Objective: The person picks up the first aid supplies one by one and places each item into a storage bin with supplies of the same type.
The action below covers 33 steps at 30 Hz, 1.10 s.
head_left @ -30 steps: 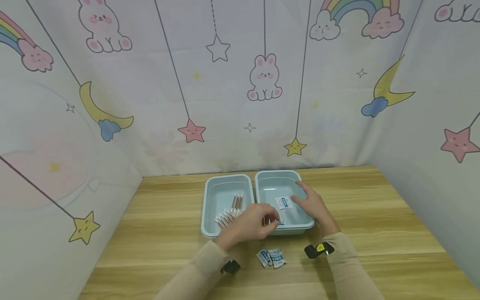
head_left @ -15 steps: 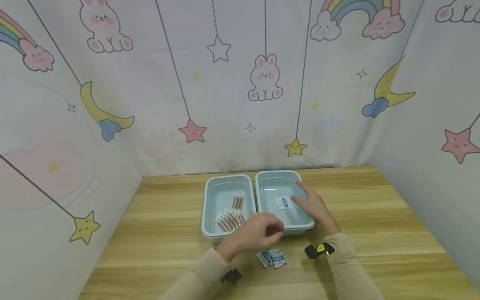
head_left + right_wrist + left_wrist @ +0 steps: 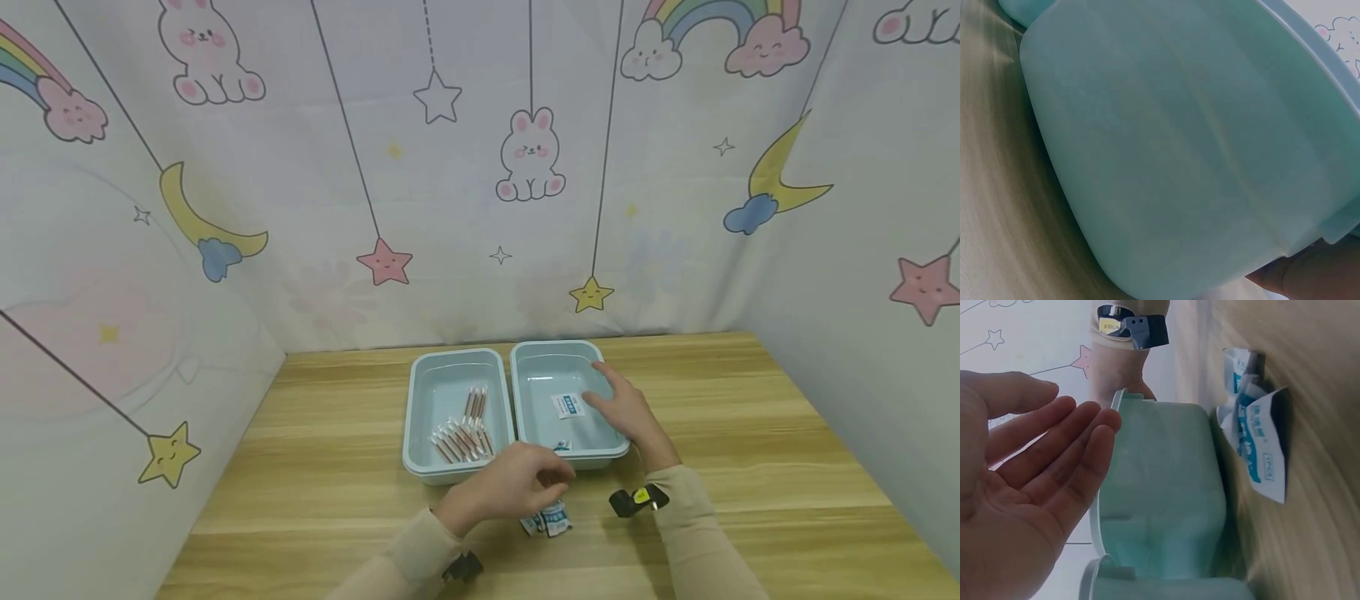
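Note:
My left hand (image 3: pixel 517 483) hovers above the table in front of the two tubs, fingers loosely bent and palm bare in the left wrist view. Below it lie small crumpled white-and-blue packets (image 3: pixel 555 521), partly covered by the hand in the head view. My right hand (image 3: pixel 626 408) rests at the right rim of the right-hand pale blue tub (image 3: pixel 540 371), fingers extended and thumb reaching over the inside. That tub holds a flat white-and-blue packet (image 3: pixel 568 406) and a smaller scrap-like packet (image 3: pixel 562 446) by its front wall. In the right wrist view the tub's outer wall hides most of the hand.
A second pale blue tub (image 3: pixel 427 371) stands close on the left, with several brown-stemmed, white-tipped swabs (image 3: pixel 461 437) in it. Both tubs stand on a wood-grain table (image 3: pixel 322 442). Behind it hangs a cartoon-printed cloth (image 3: pixel 465 183).
My left hand has drawn back and down from the right tub's front rim, uncovering the small packet there and covering part of the table packets. The right hand keeps its place.

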### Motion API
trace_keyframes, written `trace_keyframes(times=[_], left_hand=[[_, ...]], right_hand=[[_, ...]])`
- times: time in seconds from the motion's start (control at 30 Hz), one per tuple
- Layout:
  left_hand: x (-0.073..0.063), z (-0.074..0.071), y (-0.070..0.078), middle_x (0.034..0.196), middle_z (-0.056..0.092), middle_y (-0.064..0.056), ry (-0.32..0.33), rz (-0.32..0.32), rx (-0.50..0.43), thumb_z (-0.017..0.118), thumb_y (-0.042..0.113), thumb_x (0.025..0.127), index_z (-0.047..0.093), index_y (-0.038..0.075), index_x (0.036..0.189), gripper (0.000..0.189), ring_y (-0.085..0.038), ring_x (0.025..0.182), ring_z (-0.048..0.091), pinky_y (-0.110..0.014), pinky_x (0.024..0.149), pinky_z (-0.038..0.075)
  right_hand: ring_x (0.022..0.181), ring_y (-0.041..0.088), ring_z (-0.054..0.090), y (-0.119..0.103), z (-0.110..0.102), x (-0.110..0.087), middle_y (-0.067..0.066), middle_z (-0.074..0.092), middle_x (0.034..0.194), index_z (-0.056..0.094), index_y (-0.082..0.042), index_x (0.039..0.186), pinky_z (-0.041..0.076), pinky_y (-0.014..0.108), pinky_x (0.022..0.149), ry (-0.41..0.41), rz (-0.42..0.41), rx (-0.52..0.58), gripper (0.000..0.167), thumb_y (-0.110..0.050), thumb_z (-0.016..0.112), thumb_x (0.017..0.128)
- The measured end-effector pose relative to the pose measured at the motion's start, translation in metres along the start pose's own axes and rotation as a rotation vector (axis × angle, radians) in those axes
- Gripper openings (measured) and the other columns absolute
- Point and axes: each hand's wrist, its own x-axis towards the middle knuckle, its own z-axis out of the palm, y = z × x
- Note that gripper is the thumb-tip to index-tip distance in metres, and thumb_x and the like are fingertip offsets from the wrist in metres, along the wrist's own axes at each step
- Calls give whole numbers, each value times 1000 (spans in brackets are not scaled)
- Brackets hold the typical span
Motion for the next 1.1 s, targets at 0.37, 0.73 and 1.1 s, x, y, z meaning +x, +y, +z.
trace_keyframes(times=[0.37, 0.73, 1.1], left_hand=[[-2, 10, -5, 100, 74, 0, -31, 45, 18, 66, 13, 90, 72, 5, 107, 20, 3, 83, 64, -6, 74, 50], [0, 11, -6, 101, 74, 0, -62, 50, 55, 69, 16, 88, 72, 7, 107, 21, -1, 85, 66, -6, 74, 50], [-1, 19, -9, 100, 73, 5, -69, 38, 112, 70, 20, 88, 73, 11, 107, 21, 0, 86, 66, -3, 75, 46]], right_hand=[[141, 47, 28, -4, -2, -2, 23, 26, 157, 28, -14, 153, 30, 64, 110, -9, 17, 4, 64, -28, 55, 97], [141, 47, 29, -3, -2, -2, 23, 26, 157, 28, -15, 154, 32, 64, 110, -12, 16, 9, 63, -28, 54, 98], [141, 47, 28, -2, -1, -1, 23, 26, 157, 28, -15, 153, 32, 64, 110, -6, 6, 12, 64, -28, 55, 97]])
